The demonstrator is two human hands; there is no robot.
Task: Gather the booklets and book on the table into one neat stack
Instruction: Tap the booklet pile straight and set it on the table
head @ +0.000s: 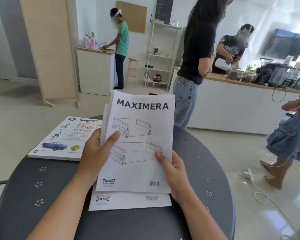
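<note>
Both hands, left hand (93,153) and right hand (173,172), pinch the MAXIMERA booklet (137,141) by its side edges, tilted up lengthwise, title away, over a second booklet (128,200) lying on the surface (42,187); the book (64,139) lies left of it.

Book (64,138) on table (197,170), left of booklets (137,144).

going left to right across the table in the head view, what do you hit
Thai dictionary → left hand → MAXIMERA booklet → right hand → bare table
</note>
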